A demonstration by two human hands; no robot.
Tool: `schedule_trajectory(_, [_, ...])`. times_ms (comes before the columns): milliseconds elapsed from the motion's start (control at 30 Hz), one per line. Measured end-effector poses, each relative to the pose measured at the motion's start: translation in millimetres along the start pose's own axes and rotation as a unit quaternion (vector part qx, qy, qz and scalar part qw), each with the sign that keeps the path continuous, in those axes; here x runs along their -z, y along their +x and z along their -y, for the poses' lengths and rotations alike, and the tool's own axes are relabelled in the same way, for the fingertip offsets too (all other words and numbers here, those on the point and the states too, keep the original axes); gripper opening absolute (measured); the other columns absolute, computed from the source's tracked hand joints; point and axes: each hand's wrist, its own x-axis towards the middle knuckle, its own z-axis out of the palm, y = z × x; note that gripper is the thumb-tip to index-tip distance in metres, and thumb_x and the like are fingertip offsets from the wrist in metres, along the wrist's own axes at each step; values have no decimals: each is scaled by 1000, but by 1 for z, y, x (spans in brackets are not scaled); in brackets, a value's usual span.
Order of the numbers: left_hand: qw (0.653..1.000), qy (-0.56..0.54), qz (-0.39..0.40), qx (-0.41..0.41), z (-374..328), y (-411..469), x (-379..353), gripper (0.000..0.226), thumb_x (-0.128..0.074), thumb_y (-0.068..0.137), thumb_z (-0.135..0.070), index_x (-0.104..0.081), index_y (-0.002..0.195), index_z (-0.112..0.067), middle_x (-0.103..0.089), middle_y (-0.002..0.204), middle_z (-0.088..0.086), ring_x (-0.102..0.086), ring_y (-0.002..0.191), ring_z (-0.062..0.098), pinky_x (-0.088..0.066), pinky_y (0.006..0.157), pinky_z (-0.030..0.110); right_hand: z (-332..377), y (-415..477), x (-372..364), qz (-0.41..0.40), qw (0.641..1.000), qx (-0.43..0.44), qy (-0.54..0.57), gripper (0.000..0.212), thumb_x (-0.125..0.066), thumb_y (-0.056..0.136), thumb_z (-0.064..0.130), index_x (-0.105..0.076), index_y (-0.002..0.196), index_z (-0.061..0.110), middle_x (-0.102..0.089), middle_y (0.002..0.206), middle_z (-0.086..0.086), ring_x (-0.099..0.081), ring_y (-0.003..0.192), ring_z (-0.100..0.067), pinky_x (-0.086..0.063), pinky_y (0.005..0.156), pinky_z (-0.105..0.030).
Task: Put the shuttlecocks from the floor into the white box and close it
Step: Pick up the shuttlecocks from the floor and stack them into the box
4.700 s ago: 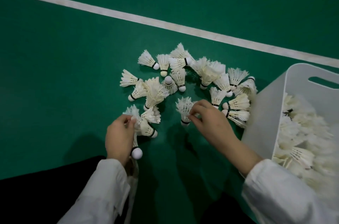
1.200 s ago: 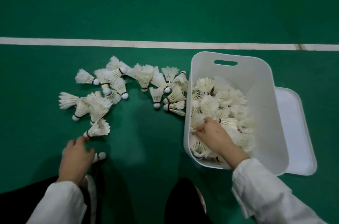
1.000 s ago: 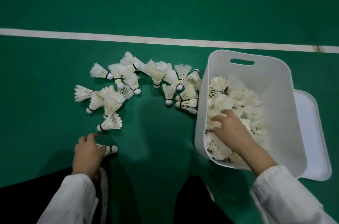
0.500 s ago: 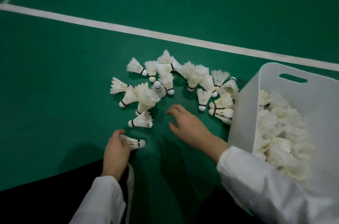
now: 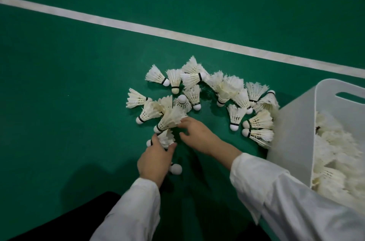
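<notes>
Several white feather shuttlecocks (image 5: 233,90) lie in a loose pile on the green floor. The white box (image 5: 296,132) stands at the right edge, with several shuttlecocks inside (image 5: 335,161). My left hand (image 5: 154,159) grips one shuttlecock, whose cork (image 5: 176,169) pokes out beside the palm. Its fingertips pinch the feathers of another shuttlecock (image 5: 165,139) at the near edge of the pile. My right hand (image 5: 197,134) reaches in from the right. Its spread fingers touch the feather rim of a shuttlecock (image 5: 169,119) just above the left hand.
A white court line (image 5: 177,35) crosses the floor diagonally behind the pile. My dark trouser leg (image 5: 59,225) fills the bottom left corner. The box's lid is out of view.
My right hand has come out of the box and moved left to the near edge of the pile. My left hand, still holding a shuttlecock, has moved forward onto another one.
</notes>
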Motion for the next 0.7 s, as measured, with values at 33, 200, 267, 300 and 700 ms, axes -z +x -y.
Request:
schedule_trajectory(33, [1000,13,-4,-2,-1,2,0,55,-46,86,-55,-39,126,-18,-60,115,13,-58,103,32,-42,76,34,-2,-3,1,-29,1000,0,5,33,-51,88,7,-59,119,3,-52,124,-14,-51,113,-26,-34,96,-25])
schedule_trajectory(200, [997,54,-47,-9,-1,3,7,25,-45,86,-32,-56,99,-14,-64,100,13,-60,91,32,-42,68,30,-9,-23,14,-172,982,-21,71,20,-54,86,5,-65,102,3,-61,104,-12,-58,96,-23,-47,89,-34])
schedule_trajectory(267, [996,51,-65,-15,-1,-3,11,23,-42,87,-29,-61,91,-16,-65,92,12,-60,83,31,-43,65,29,-11,-32,20,-176,981,-15,76,24,-53,87,5,-64,108,4,-60,106,-10,-59,97,-21,-47,90,-32])
schedule_trajectory(300, [996,45,-76,-19,0,-7,14,25,-41,88,-29,-63,89,-17,-65,87,11,-59,79,31,-43,63,29,-12,-36,23,-176,981,-12,77,25,-52,88,5,-64,110,4,-60,108,-9,-58,98,-20,-47,91,-31])
schedule_trajectory(700, [966,-150,-97,-186,-63,-70,46,21,-58,86,-31,-68,79,-15,-66,77,4,-60,76,23,-44,65,30,-32,-114,79,-347,919,-54,181,10,-62,85,8,-59,91,16,-60,90,-2,-59,81,-16,-48,75,-27])
